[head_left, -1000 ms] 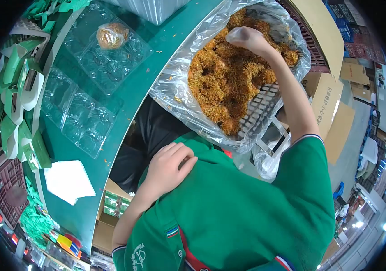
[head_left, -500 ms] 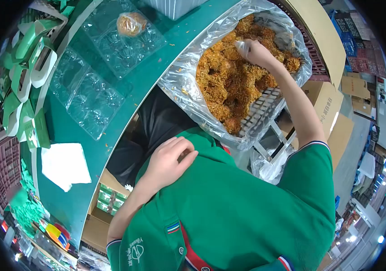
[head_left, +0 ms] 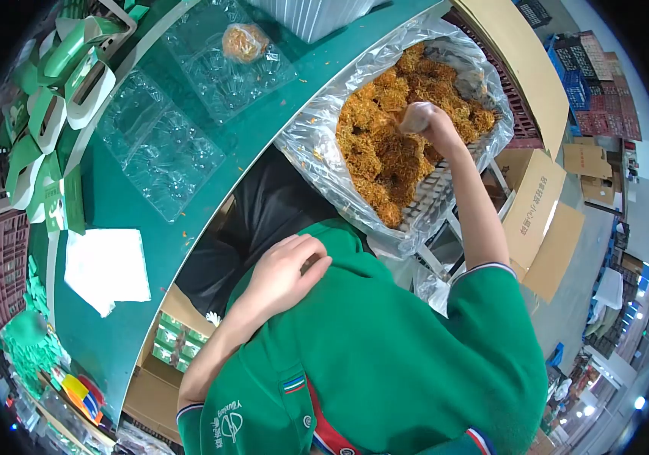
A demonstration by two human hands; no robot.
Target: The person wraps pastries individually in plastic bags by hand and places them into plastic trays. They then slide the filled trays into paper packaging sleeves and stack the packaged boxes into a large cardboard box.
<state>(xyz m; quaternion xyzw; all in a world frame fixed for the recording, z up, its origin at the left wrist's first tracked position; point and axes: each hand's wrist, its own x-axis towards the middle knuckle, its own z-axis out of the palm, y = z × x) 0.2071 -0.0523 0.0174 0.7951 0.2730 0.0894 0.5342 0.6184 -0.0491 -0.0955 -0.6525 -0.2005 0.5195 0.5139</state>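
Golden-brown balls with a shredded coating point(head_left: 374, 144) fill a basket lined with a clear plastic bag point(head_left: 305, 136). Over the middle of the pile is my right hand point(head_left: 432, 125), its fingers closed around thin clear plastic; whether a ball is under them is hidden. My left hand point(head_left: 286, 271) rests on the green shirt, palm down, fingers loosely bent and holding nothing. On the green table point(head_left: 112, 337) lie two clear compartment trays, one at the back point(head_left: 226, 83) with a wrapped ball point(head_left: 245, 43) on it, the other nearer point(head_left: 165, 155).
White sheets point(head_left: 108, 265) lie on the table's near left part. Green cartons point(head_left: 55, 114) line its far left edge. A stack of clear containers point(head_left: 313, 15) stands at the top. Cardboard boxes point(head_left: 540, 205) are right of the basket, with crates point(head_left: 605, 98) further off.
My right hand has moved down over the pile, from its far part to its middle. The left hand stays on the shirt. The whole view has shifted slightly.
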